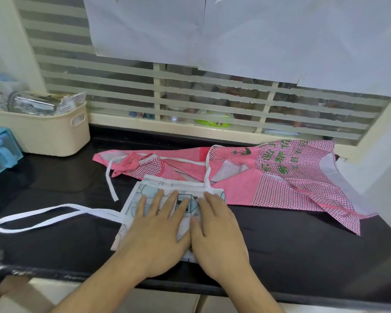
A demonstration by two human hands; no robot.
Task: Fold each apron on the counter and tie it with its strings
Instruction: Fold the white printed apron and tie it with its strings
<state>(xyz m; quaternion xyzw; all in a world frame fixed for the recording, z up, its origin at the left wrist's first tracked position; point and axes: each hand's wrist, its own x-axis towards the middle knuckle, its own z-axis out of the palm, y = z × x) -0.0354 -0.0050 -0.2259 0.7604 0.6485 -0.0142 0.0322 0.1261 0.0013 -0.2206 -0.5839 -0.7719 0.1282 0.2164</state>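
Both hands flat, fingers straight and slightly spread, gripping nothing: left hand [155, 231] and right hand [217, 233] press side by side on folded white apron [142, 195] at counter [303, 245] front. Pink apron [269, 175] lies unfolded just behind.

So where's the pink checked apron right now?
The pink checked apron lies spread out at the back right of the black counter, under the window, just behind the folded white apron that both hands press flat.
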